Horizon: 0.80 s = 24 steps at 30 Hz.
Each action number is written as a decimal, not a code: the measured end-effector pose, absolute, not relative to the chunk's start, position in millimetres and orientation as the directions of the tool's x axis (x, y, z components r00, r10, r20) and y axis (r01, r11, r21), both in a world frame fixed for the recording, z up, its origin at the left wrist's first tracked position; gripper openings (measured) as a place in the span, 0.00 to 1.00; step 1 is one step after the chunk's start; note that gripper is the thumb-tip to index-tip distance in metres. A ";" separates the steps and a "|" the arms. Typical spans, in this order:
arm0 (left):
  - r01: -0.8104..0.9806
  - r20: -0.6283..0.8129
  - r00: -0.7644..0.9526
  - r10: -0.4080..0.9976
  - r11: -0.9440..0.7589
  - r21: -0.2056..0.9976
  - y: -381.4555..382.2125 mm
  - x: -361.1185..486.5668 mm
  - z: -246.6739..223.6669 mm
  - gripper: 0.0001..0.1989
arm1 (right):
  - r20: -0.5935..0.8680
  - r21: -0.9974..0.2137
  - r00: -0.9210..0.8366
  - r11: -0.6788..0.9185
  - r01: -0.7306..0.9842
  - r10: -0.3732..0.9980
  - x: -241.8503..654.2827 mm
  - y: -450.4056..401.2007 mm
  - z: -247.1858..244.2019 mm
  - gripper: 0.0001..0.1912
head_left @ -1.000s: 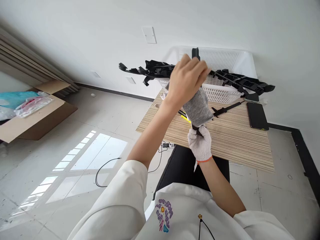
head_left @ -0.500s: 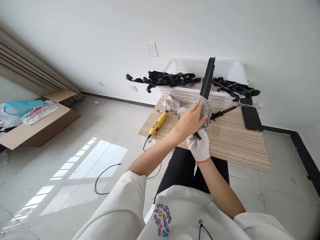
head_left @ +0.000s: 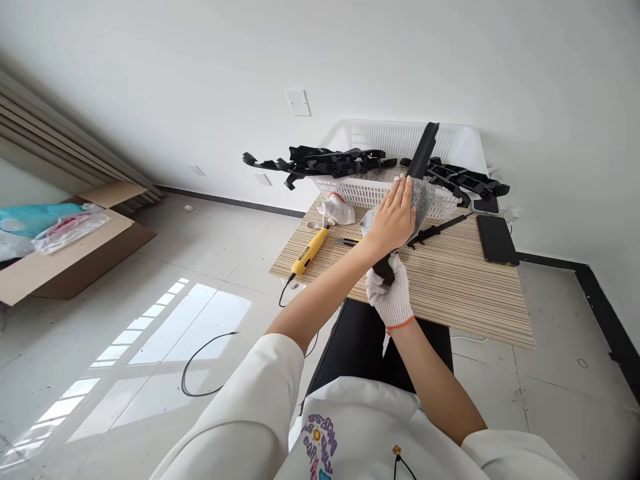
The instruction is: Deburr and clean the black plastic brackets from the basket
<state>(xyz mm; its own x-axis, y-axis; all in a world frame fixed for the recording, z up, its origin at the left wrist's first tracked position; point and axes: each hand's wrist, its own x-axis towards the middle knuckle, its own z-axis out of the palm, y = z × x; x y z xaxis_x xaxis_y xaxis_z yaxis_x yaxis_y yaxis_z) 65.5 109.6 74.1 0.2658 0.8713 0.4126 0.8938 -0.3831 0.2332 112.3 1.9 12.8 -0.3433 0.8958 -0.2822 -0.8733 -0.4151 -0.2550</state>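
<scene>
A long black plastic part (head_left: pixel 423 150) points up and away over the white basket. Its near end is in my right hand (head_left: pixel 393 293), which wears a white knit glove with an orange cuff and is closed round it. My bare left hand (head_left: pixel 393 217) presses a grey cloth (head_left: pixel 424 197) onto the middle of the part, its fingers stretched along the cloth. Left of the cloth, a utility knife (head_left: pixel 347 241) lies on the striped table (head_left: pixel 470 287), partly behind my left arm.
Black plastic parts (head_left: pixel 340 162) lie across the white basket (head_left: pixel 360 193). A yellow corded tool (head_left: pixel 310 252), a white glove (head_left: pixel 339 210), a black calliper-like tool (head_left: pixel 440 229) and a dark tablet (head_left: pixel 497 240) rest on the table. An open cardboard box (head_left: pixel 85 257) stands left.
My left hand and the cloth have moved a little up along the part. More of the part's near end shows at my right hand, and the knife has come into view.
</scene>
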 end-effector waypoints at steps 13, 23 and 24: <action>0.854 0.301 0.237 0.924 -0.346 0.388 269.6 67.6 91.7 0.35 | -0.347 -0.332 -0.378 -0.490 -0.806 0.858 113.3 -3.6 11.9 0.18; 0.854 0.233 0.087 0.969 -0.193 0.483 312.8 53.9 137.2 0.27 | -0.543 -0.484 -0.177 -0.478 -0.733 0.821 131.2 -10.1 7.9 0.21; 0.850 0.243 0.091 0.966 -0.202 0.486 317.3 51.3 138.4 0.27 | -0.510 -0.543 -0.178 -0.475 -0.692 0.842 137.1 -10.8 9.6 0.19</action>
